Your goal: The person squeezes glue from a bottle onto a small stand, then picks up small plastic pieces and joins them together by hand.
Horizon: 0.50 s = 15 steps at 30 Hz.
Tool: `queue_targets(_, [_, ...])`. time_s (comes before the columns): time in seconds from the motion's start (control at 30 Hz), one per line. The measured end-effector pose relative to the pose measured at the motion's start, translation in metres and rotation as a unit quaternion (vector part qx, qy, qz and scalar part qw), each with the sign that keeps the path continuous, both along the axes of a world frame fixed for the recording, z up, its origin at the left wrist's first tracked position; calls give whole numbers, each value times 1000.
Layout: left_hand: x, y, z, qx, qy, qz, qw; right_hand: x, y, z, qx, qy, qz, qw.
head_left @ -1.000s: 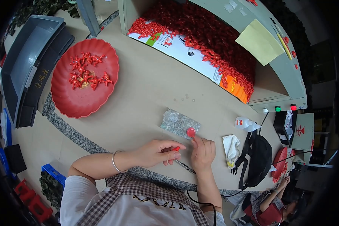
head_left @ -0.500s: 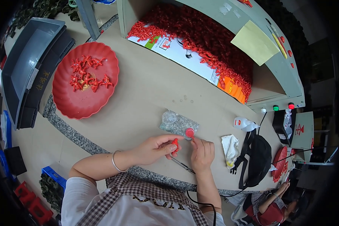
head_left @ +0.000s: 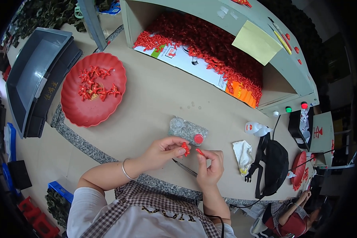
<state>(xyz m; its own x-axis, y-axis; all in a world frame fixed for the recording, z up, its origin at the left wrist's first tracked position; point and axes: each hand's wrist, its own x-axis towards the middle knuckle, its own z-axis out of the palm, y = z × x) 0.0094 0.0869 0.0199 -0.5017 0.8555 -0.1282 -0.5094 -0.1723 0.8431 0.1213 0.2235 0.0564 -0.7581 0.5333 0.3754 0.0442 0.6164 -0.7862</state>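
My left hand [head_left: 160, 152] pinches a small glossy red plastic figure [head_left: 185, 148] between thumb and fingertips. Just right of it, my right hand [head_left: 210, 166] grips a smaller slim red plastic piece [head_left: 199, 151], its tip pointing toward the figure; the two stay slightly apart. Beyond my hands lies a speckled stone slab [head_left: 188, 130]. On it stand a round clear dish [head_left: 177, 123] and a small red round cap [head_left: 198, 138]. Metal tweezers [head_left: 185, 167] rest on the table below my hands, partly hidden behind my right hand.
A scalloped red plate [head_left: 93, 115] at left bears several red figures. A box [head_left: 210, 73] heaped with red pieces sits under a grey-green shelf [head_left: 214, 18]. At right are a white bottle [head_left: 258, 129], crumpled tissue [head_left: 242, 154] and black bag [head_left: 275, 162]. A co-worker sits lower right.
My right hand has drawn back from beside the red cap, and a slim red piece now shows in its fingers. My left hand keeps the red figure. The whole view has shifted slightly.
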Motion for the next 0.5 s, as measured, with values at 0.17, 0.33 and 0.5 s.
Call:
queue_targets(0.17, [2, 1, 3, -11, 5, -2, 1000, -4, -7, -1, 136, 42, 35, 989])
queue_targets(0.33, [3, 1, 3, 0, 12, -1, 1000, -5, -9, -4, 158, 46, 42, 985])
queue_targets(0.5, [4, 0, 6, 9, 19, 19, 1000, -6, -12, -6, 177, 49, 45, 982])
